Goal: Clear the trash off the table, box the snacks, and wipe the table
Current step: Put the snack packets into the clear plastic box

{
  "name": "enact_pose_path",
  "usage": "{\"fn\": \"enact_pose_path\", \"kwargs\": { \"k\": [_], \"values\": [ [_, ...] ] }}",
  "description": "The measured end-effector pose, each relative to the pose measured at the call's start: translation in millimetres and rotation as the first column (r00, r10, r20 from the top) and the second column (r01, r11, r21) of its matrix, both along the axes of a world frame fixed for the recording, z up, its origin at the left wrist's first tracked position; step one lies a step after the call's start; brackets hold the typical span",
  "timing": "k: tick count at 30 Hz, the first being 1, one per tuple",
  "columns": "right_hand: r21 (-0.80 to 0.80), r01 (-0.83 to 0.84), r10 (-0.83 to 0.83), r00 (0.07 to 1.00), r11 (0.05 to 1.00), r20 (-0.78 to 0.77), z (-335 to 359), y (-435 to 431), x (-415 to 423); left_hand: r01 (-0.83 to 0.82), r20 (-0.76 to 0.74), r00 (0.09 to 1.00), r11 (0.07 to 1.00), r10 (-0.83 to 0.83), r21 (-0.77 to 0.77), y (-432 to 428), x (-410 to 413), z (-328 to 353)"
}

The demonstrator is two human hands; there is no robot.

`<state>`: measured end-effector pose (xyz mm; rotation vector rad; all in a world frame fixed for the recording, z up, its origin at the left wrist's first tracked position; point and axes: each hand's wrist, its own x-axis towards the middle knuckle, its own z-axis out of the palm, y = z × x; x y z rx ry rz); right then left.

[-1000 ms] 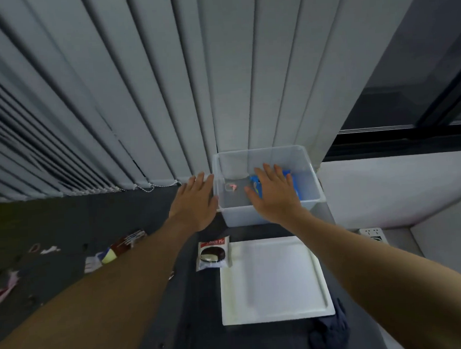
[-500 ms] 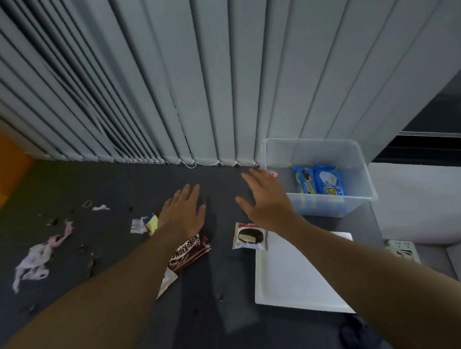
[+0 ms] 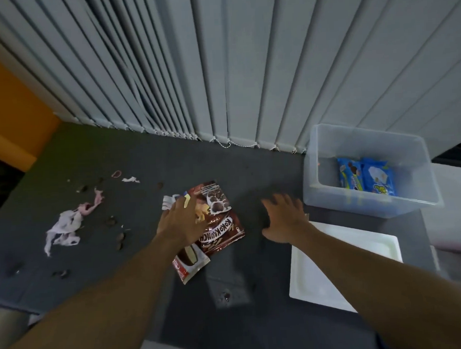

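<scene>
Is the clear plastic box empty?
No, the clear box holds two blue snack packets against its right side.

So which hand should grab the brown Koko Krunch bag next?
Probably the left hand: it already lies spread over the Koko Krunch bag. The right hand hovers open beside it, nearer the clear box, holding nothing.

Brown snack pouch (image 3: 217, 217) on table: "KOKO KRUNCH" in white letters, partly covered by left hand (image 3: 179, 222). Red/white wrapper (image 3: 190, 262) just below it: print too small to read. Blue packs (image 3: 366, 176) in clear bin: lettering illegible.
</scene>
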<state>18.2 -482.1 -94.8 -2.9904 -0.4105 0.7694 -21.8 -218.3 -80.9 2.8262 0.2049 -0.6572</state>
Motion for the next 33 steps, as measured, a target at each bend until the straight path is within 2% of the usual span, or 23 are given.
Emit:
{"fn": "enact_pose_path", "kwargs": {
  "k": [4, 7, 11, 18, 24, 27, 33],
  "values": [
    [-0.106, 0.069, -0.082, 0.989, 0.992, -0.123, -16, -6, -6, -0.027, -0.180, 0.984, 0.999, 0.019, -0.040, 7, -10, -12],
    [-0.097, 0.081, -0.090, 0.992, 0.992, -0.090, -22, -7, -8, 0.009, -0.279, 0.960, 0.998, -0.024, -0.055, 9, -20, -21],
    [-0.052, 0.078, -0.080, 0.996, 0.996, -0.042, -20, -4, -6, 0.027, -0.281, 0.959, 0.996, -0.049, -0.082, 11, -21, -27],
    [0.206, 0.172, -0.178, 0.984, 0.963, 0.014, -8, -7, -9, 0.082, -0.256, 0.962, 0.994, -0.099, -0.079, 7, -14, -18],
    [0.459, 0.107, -0.172, 0.980, 0.882, 0.102, 23, -14, -5, 0.117, -0.276, 0.949, 0.983, -0.153, -0.142, -6, -8, 1],
    [0.544, 0.043, -0.158, 0.973, 0.838, 0.166, 40, -20, 2, 0.065, -0.269, 0.956, 0.978, -0.118, -0.197, -19, 1, 13],
    [0.710, 0.000, -0.322, 0.891, 0.705, 0.320, 60, -45, 14, -0.018, -0.093, 0.996, 0.943, -0.013, -0.332, -66, 28, 39]
  ]
}}
